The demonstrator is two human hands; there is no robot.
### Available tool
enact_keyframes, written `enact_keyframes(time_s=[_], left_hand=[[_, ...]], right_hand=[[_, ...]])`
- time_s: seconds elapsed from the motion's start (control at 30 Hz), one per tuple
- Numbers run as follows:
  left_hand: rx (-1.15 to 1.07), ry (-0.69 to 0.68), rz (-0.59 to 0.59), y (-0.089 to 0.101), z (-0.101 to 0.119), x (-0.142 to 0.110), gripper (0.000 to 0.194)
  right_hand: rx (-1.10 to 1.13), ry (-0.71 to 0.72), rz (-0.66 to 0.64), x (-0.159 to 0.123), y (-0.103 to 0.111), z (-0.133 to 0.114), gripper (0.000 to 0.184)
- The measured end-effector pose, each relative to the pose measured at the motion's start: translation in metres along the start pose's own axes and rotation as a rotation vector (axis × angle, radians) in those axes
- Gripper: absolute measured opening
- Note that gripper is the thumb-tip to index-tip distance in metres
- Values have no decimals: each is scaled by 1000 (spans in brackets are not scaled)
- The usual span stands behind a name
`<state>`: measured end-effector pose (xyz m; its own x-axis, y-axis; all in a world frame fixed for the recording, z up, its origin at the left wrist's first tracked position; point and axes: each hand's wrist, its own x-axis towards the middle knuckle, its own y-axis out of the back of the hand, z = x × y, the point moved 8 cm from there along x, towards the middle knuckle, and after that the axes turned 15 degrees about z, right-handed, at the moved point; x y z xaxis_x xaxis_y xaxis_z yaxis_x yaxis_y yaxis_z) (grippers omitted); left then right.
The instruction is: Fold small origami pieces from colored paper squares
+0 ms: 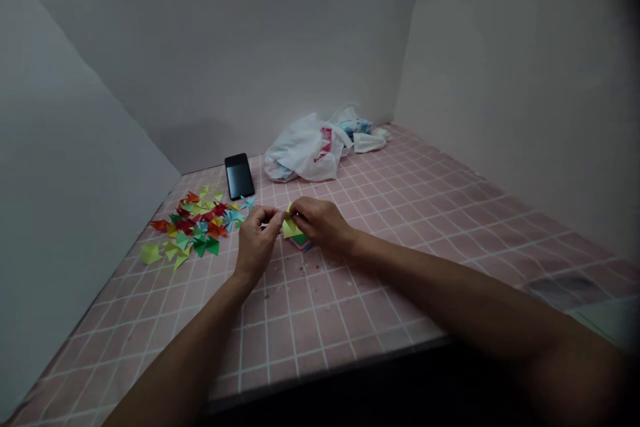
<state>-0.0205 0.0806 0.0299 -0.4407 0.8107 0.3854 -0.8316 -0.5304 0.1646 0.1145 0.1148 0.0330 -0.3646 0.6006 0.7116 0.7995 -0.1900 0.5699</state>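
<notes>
Between my hands is a small piece of yellow paper point(291, 228), partly covered by my fingers. My left hand point(258, 240) pinches its left side with thumb and forefinger. From the right, my right hand point(320, 220) closes its fingers on the paper's upper edge. Just below the yellow piece, a stack of coloured paper point(301, 242) lies on the table, its green, pink and blue edges peeking out. To the left of my left hand spreads a pile of folded paper pieces point(200, 221) in red, orange, yellow, green and light blue.
A black phone point(239, 176) lies behind the folded pieces. Farther back rests a crumpled white plastic bag point(307, 150) with red print, beside a blue-and-white packet point(356, 126). Pale walls enclose the pink checked tablecloth point(300, 320); its front edge is near my forearms.
</notes>
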Motion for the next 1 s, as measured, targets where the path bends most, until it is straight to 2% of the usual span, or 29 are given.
enact_keyframes(time_s=[0.33, 0.8, 1.0], left_hand=[[7, 6, 22, 0, 0, 0, 17], [21, -4, 4, -2, 1, -2, 16], [40, -19, -16, -4, -1, -2, 18]], right_hand=[[-58, 64, -33, -1, 3, -9, 15], [-85, 17, -53, 0, 3, -7, 11], [-19, -41, -27, 1, 3, -3, 11]])
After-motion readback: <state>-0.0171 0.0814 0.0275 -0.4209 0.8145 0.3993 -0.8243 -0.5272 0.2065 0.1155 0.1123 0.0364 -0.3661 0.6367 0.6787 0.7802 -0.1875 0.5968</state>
